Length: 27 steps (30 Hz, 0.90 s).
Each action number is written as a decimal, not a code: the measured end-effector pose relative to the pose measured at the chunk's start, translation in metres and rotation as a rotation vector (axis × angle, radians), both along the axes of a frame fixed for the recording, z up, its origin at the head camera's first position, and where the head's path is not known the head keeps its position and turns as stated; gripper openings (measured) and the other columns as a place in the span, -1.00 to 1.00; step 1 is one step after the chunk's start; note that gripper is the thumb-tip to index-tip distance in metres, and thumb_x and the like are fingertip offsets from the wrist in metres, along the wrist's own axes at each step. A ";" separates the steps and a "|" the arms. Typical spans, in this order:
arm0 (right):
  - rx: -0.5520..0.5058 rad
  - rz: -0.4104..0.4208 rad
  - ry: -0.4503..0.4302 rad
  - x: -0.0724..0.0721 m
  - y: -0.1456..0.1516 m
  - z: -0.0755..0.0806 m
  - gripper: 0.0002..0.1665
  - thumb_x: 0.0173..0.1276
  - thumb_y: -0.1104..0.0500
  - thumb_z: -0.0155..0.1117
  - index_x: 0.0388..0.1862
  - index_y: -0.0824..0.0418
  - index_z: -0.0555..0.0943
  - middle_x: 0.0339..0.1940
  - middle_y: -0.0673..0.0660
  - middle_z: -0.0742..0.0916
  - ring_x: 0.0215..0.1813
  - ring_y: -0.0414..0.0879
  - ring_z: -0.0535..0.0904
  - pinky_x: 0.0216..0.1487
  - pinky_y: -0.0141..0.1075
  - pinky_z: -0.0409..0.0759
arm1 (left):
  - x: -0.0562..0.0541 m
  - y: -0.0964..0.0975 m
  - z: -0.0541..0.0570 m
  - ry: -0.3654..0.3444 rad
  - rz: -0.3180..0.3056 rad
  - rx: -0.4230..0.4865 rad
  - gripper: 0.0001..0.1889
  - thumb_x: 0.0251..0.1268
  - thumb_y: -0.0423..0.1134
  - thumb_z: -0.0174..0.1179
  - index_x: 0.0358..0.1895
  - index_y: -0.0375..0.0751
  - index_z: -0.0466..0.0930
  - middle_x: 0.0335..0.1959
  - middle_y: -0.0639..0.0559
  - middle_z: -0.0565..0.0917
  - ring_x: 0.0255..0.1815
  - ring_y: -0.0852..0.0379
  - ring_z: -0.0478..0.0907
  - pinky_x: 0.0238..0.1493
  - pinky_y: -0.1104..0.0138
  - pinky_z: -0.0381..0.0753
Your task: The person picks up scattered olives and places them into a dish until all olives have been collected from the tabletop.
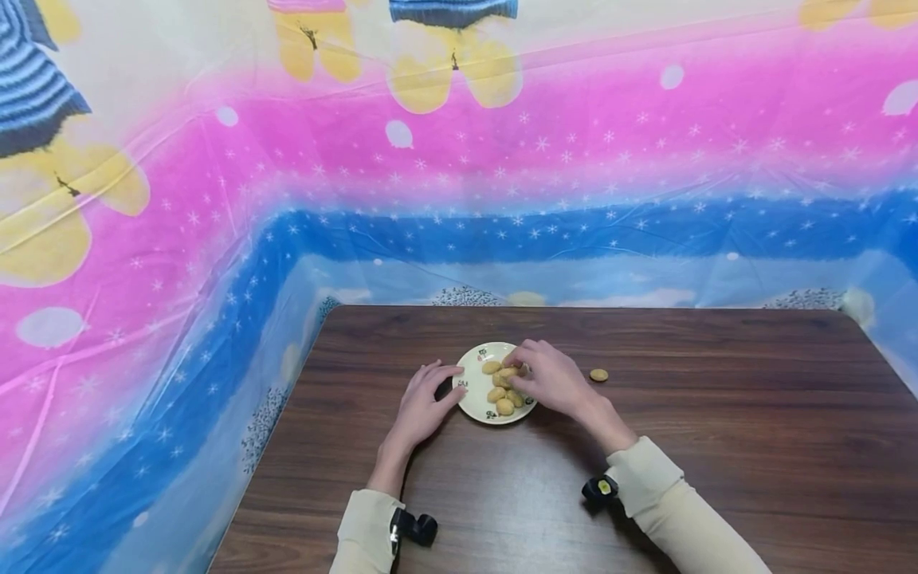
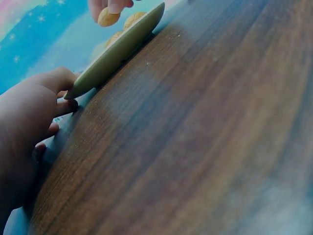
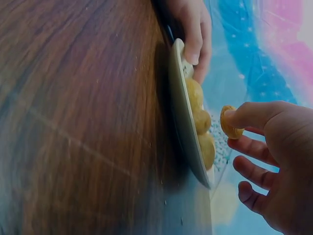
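A pale round plate point(image 1: 473, 402) with small printed motifs carries several yellow-brown, walnut-like pieces point(image 1: 505, 406). My left hand point(image 1: 423, 405) grips the plate's left rim, thumb and fingers at the edge, as the left wrist view shows. Above the plate's right side, my right hand point(image 1: 551, 378) pinches one walnut-like piece point(image 3: 229, 125) between thumb and forefinger. In the right wrist view this piece is apart from the others, and my remaining fingers are loosely bent. Part of the pile is hidden by my right hand in the head view.
One similar yellow-brown piece point(image 1: 598, 375), looking flatter, lies on the dark wooden table point(image 1: 717, 446) right of the plate. A printed pink and blue cloth point(image 1: 574, 175) hangs behind and to the left of the table. Small black cameras sit at both cuffs.
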State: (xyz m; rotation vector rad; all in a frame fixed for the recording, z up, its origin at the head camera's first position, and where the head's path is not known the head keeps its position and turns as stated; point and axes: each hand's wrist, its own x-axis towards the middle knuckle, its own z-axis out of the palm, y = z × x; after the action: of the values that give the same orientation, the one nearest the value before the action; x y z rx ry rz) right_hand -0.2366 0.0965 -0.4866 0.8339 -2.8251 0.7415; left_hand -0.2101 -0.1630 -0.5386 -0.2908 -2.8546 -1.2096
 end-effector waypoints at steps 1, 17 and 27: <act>0.002 0.003 0.000 0.000 -0.002 0.000 -0.75 0.26 0.07 0.42 -0.07 0.01 0.72 -0.16 -0.05 0.70 -0.06 -0.10 0.58 -0.04 -0.15 0.62 | 0.000 0.000 0.000 0.003 -0.001 -0.003 -0.59 0.42 0.12 0.16 0.27 0.21 0.57 0.43 0.02 0.45 0.60 -0.13 0.09 0.50 -0.26 0.07; 0.042 0.127 0.032 -0.008 -0.035 -0.008 -0.76 0.28 0.10 0.39 -0.06 -0.01 0.73 -0.10 -0.05 0.71 -0.13 -0.11 0.48 -0.09 -0.21 0.50 | 0.000 0.000 -0.001 0.038 0.008 -0.031 -0.57 0.39 0.13 0.18 0.25 0.17 0.58 0.40 -0.03 0.49 0.57 -0.15 0.15 0.47 -0.27 0.13; 0.087 0.085 0.035 -0.013 -0.045 -0.014 -0.75 0.24 0.10 0.43 -0.07 -0.02 0.75 -0.07 -0.01 0.76 -0.17 -0.09 0.43 -0.10 -0.20 0.43 | 0.000 0.001 0.000 0.040 0.008 -0.027 -0.57 0.38 0.14 0.18 0.25 0.17 0.58 0.40 -0.02 0.49 0.57 -0.15 0.15 0.45 -0.29 0.14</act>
State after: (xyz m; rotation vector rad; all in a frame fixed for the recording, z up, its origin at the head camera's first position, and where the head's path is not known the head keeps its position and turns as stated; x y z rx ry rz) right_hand -0.2500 0.0517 -0.5003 0.9753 -2.8243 0.6119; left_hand -0.2106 -0.1624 -0.5389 -0.3007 -2.8369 -1.1518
